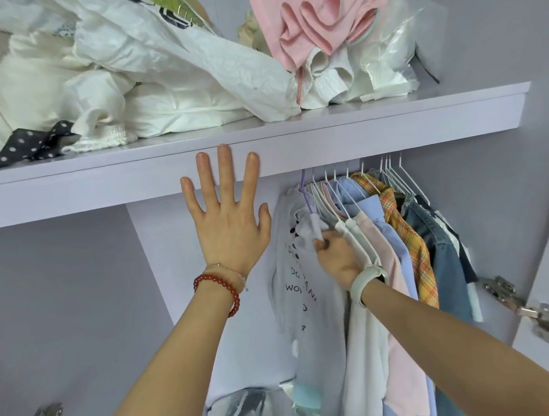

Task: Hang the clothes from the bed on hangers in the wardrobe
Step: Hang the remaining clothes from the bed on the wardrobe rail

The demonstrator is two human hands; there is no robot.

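Both forearms reach up and forward from 6 o'clock. Right hand (334, 259), white band at wrist, fingers pinched on the shoulder fabric of a pale grey printed top (295, 293); the top hangs at the hand's 9 o'clock on a purple hanger (306, 194). Left hand (229, 226), fingers spread, holds nothing; fingertips overlap the shelf (393, 127) edge. Row of hung shirts (400, 228) at 3 o'clock. Piled clothes (150, 68) on the shelf, 12 o'clock.
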